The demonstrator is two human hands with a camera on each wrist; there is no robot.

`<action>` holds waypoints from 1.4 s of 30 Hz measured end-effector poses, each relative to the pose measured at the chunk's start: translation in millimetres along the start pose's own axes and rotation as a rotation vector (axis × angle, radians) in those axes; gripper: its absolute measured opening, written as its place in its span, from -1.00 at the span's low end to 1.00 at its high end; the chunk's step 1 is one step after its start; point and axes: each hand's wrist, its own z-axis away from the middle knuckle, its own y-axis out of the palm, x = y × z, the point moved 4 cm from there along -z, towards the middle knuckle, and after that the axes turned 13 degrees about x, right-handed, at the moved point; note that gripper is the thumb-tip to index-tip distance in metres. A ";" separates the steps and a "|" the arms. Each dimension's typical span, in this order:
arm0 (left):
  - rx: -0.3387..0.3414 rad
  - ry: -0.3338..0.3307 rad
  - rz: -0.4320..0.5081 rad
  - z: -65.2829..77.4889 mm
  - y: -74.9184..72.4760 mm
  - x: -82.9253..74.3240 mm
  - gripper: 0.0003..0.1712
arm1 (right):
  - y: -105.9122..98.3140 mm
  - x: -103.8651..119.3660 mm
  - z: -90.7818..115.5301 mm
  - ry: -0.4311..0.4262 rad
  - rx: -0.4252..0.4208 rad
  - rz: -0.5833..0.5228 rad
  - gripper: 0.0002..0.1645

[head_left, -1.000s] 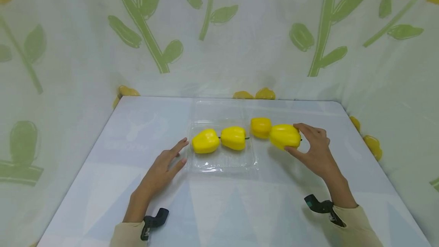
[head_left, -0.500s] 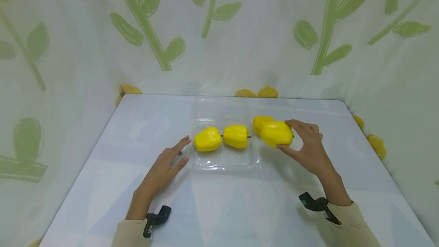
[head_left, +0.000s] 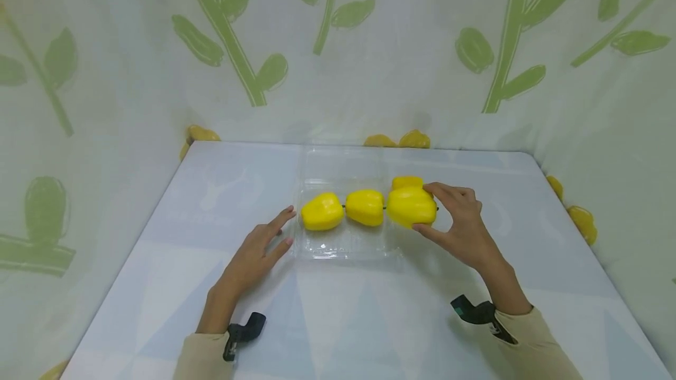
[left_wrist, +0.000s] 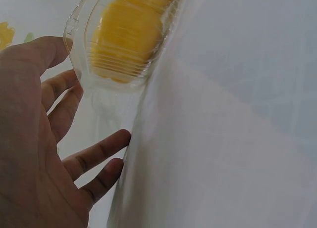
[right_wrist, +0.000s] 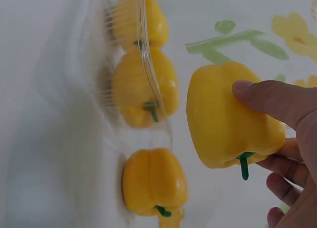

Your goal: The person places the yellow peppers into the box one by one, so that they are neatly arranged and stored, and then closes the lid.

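Note:
A clear plastic clamshell container (head_left: 343,247) lies with its lid (head_left: 343,163) folded back. Inside sit two yellow bell peppers side by side: a left pepper (head_left: 322,212) and a right pepper (head_left: 365,208). My right hand (head_left: 465,230) pinches another yellow bell pepper (right_wrist: 230,116) between thumb and fingers, raised just off the container's right side, its green stem pointing right in the head view. Behind it a fourth pepper (right_wrist: 154,182) rests on the table, partly hidden in the head view. My left hand (head_left: 252,260), fingers spread, touches the container's left rim (left_wrist: 74,60).
The white table (head_left: 174,286) carries a pale blue pattern. Behind and beside it hangs a cloth (head_left: 412,75) printed with green stems and yellow flowers. A black wrist camera (head_left: 245,333) sits on the left wrist, another camera (head_left: 472,311) on the right.
My right hand has carried its bell pepper leftward toward the container, now covering much of the pepper on the table behind it. The left hand has stayed at the rim.

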 end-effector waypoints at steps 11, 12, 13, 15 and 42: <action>0.006 -0.008 0.006 0.1 0.5 1.2 -0.27 | 15.7 29.6 -18.0 -0.068 0.038 -0.036 -0.07; 0.007 -0.007 0.005 0.0 1.2 1.5 -0.27 | 17.9 32.3 -19.0 -0.075 0.046 -0.040 -0.08; 0.007 -0.006 0.006 0.0 1.7 1.9 -0.27 | 20.4 34.7 -20.3 -0.081 0.054 -0.043 -0.08; 0.005 -0.004 0.006 0.1 2.4 2.5 -0.27 | 25.0 38.8 -22.6 -0.091 0.066 -0.050 -0.09; -0.012 -0.010 0.006 0.2 1.3 2.2 -0.29 | 74.4 69.9 -41.8 -0.121 0.172 -0.093 -0.13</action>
